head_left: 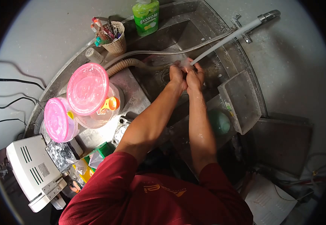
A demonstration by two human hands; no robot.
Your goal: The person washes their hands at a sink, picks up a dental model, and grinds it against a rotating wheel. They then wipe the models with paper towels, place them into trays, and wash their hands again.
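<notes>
My left hand point(176, 74) and my right hand point(195, 77) are close together over the sink point(166, 35), touching or nearly so. The fingers of both hands are curled inward, and whatever lies between them is hidden. A long white spout or hose point(228, 39) slants down from the tap point(268, 15), its lower end beside my right fingers. Whitish water point(184, 64) blurs the fingertips. Below my left hand, the dark drain point(165, 76) shows in part. A thin grey hose point(178, 52) runs across the basin behind the hands.
A green soap bottle point(146, 18) and a woven cup point(116, 43) of small tools stand at the back rim. Pink-lidded tubs point(88, 89) and a white machine point(33, 168) are left. At right are a grey plastic bin point(241, 101) and a greenish round object point(219, 123).
</notes>
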